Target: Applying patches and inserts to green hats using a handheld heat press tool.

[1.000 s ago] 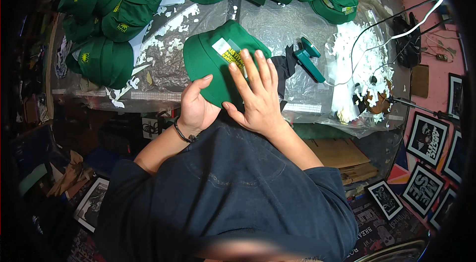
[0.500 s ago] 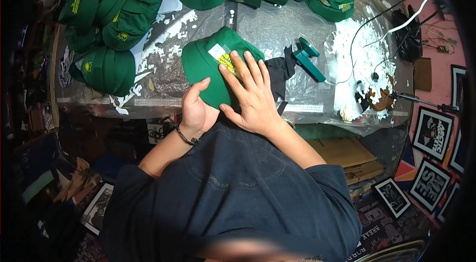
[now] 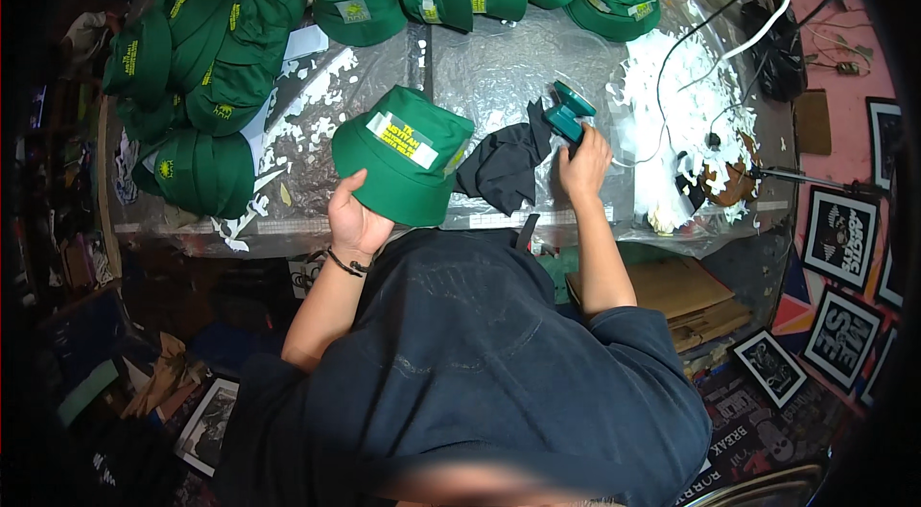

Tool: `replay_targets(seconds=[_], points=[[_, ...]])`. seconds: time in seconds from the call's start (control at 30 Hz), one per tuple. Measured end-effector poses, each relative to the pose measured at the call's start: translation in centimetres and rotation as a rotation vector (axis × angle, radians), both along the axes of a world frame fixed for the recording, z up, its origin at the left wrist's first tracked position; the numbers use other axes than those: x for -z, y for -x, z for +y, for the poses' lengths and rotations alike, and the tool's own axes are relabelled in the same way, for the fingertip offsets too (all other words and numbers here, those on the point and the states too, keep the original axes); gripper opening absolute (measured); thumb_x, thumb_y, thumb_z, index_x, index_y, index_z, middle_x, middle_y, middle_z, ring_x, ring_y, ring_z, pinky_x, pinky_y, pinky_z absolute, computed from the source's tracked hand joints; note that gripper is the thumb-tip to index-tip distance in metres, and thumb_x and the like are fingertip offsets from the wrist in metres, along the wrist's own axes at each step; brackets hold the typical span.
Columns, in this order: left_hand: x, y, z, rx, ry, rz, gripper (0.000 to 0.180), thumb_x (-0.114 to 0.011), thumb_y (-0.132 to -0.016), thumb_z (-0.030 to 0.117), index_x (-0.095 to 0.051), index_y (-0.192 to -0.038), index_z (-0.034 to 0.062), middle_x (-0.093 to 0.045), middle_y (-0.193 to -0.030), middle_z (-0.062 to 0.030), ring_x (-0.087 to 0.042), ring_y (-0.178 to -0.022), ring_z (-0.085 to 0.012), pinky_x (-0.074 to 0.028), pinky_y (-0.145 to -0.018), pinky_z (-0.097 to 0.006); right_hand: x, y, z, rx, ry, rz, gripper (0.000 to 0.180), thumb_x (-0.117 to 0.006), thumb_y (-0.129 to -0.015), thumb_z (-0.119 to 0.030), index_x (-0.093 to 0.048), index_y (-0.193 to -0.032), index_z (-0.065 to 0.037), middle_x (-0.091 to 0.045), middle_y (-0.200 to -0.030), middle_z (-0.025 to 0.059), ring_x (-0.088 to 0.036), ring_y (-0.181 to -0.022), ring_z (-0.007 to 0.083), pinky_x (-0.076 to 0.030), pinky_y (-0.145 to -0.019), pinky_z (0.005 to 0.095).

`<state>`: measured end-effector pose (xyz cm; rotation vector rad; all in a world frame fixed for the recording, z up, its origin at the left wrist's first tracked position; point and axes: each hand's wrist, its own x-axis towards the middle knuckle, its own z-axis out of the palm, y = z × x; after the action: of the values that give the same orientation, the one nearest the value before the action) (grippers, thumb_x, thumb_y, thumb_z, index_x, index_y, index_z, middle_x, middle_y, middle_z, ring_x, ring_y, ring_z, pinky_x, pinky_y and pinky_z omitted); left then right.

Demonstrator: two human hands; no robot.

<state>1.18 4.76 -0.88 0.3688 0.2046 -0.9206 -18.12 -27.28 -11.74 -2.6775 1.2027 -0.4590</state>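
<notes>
The right hand [image 3: 587, 165] had left the green hat [image 3: 408, 162] for the teal device [image 3: 566, 114] — grip unclear. The left hand [image 3: 357, 216] alone pinched the hat's brim, at the near edge of the table [image 3: 508, 51].

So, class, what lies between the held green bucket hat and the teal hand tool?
A crumpled black cloth lies between the green bucket hat and teal hand tool, in the head view.

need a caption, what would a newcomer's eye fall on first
Probably the green cloth bucket hat with yellow lettering, held near the centre in the left fingers. Next, the bright spread of white scraps on the right of the plastic-covered table, and the similar green hats piled along its left.
</notes>
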Motion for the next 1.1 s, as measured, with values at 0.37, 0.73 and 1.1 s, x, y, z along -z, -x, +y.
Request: replay_targets(seconds=[0.37,0.73,1.1], points=[[-1.5,0.9,-1.9,0.004,-0.231,-0.175,0.043,-0.047,-0.097,0.006,-0.044,-0.139,-0.0022,-0.053,-0.138,-0.0158,-0.052,-0.129,-0.0304,-0.04,-0.109,-0.046,-3.8,-1.6,0.5,-0.04,-0.282,-0.415,0.047,-0.075,-0.085,-0.023,-0.054,-0.12,0.001,-0.065,-0.1,0.0208,-0.064,-0.092,0.036,-0.048,-0.084,0.0428],[-3.2,1.2,-3.0,0.008,-0.306,-0.347,0.04,-0.05,-0.095,0.002,-0.048,-0.135,-0.0025,-0.057,-0.131,-0.0127,-0.056,-0.122,-0.0237,-0.043,-0.106,-0.039,-15.1,-5.5,11.3,-0.592,-0.616,-0.67,0.043,-0.078,-0.078,-0.018,-0.059,-0.111,0.003,-0.065,-0.096,0.0184,-0.067,-0.083,0.0335,-0.053,-0.073,0.037],[-3.6,0.9,-1.8,0.148,-0.203,-0.518,0.059,-0.052,-0.088,0.002,-0.037,-0.144,-0.0025,-0.049,-0.14,-0.0138,-0.045,-0.134,-0.0253,-0.031,-0.115,-0.041,-15.9,-6.8,12.6,-0.528,-0.661,-0.591,0.044,-0.076,-0.083,-0.021,-0.057,-0.115,0.002,-0.066,-0.099,0.021,-0.069,-0.086,0.0383,-0.054,-0.075,0.0396]])
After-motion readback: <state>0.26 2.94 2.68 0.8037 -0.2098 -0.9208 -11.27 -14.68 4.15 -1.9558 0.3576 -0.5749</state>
